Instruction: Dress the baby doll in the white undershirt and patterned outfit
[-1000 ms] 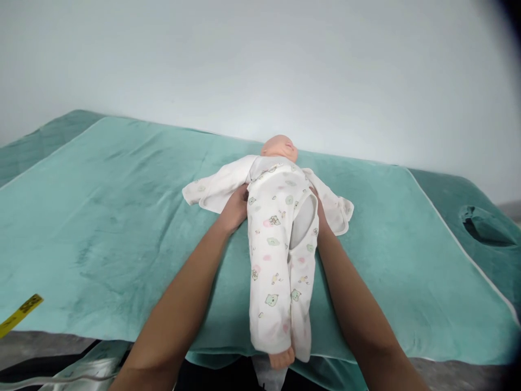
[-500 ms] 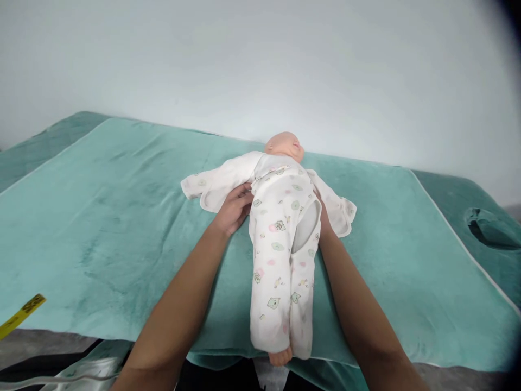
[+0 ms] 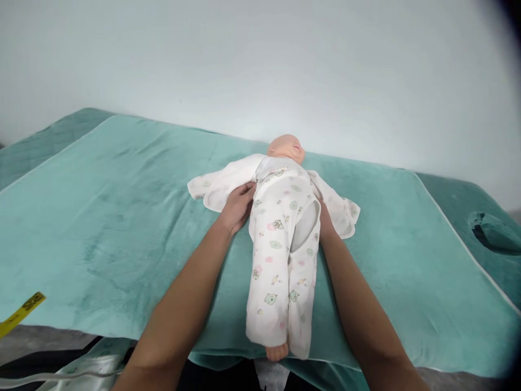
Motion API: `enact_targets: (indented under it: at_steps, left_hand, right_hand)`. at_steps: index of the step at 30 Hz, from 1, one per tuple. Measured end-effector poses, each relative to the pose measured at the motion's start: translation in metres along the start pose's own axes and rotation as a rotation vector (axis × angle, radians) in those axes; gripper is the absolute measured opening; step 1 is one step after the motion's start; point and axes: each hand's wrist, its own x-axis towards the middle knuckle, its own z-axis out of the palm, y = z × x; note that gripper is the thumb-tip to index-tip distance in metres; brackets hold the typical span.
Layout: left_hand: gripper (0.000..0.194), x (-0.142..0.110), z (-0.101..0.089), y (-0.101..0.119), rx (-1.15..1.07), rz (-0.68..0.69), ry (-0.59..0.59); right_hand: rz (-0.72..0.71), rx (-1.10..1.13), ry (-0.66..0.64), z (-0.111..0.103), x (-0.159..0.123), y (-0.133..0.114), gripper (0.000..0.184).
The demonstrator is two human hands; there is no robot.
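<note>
A baby doll [image 3: 286, 147] lies on its back on a teal blanket [image 3: 101, 217], head toward the wall, feet toward me. It wears a white printed sleepsuit [image 3: 280, 244]; one bare foot [image 3: 277, 352] pokes out at the near end. My left hand [image 3: 236, 206] grips the suit's fabric at the doll's left side by the waist, fingers curled. My right hand [image 3: 324, 220] is tucked against the other side of the waist, mostly hidden behind the suit. The suit's open jacket flaps spread out to both sides.
The blanket covers a padded table with a face hole [image 3: 490, 231] at the right end. A pale wall stands behind. A yellow tape strip [image 3: 20, 313] shows at the lower left, and some white plastic [image 3: 87, 368] lies below the table's near edge.
The doll and suit have shifted slightly; my left hand has moved a little up along the waist fabric. Both hands stay at the doll's sides.
</note>
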Motion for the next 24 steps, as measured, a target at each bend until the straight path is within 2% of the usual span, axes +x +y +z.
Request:
enact_targets:
  at_steps: [3, 5, 9, 13, 18, 21, 24]
  left_hand:
    - [0.029, -0.001, -0.002, -0.001, 0.054, 0.029, 0.008]
    - [0.026, 0.001, -0.002, -0.003, 0.147, 0.087, 0.058]
    - [0.023, 0.009, 0.000, -0.010, 0.339, 0.239, 0.254]
    - [0.026, 0.016, 0.005, -0.017, 0.303, 0.255, 0.408]
    - [0.024, 0.018, 0.010, -0.018, 0.269, 0.214, 0.440]
    - [0.018, 0.017, 0.010, -0.013, 0.344, 0.191, 0.437]
    - [0.012, 0.014, 0.007, -0.007, 0.456, 0.214, 0.389]
  right_hand:
    - [0.009, -0.009, -0.005, -0.001, 0.000, -0.001, 0.022]
    - [0.020, 0.006, -0.018, 0.000, 0.000, -0.001, 0.025]
    - [0.044, 0.020, -0.033, 0.004, 0.005, -0.001, 0.026]
    - [0.073, -0.015, -0.008, 0.007, 0.011, 0.007, 0.026]
    - [0.077, -0.001, 0.011, 0.010, 0.019, 0.025, 0.027]
    - [0.111, -0.017, 0.038, 0.012, 0.021, 0.030, 0.022]
    - [0.061, -0.100, 0.057, 0.013, 0.019, 0.027, 0.017]
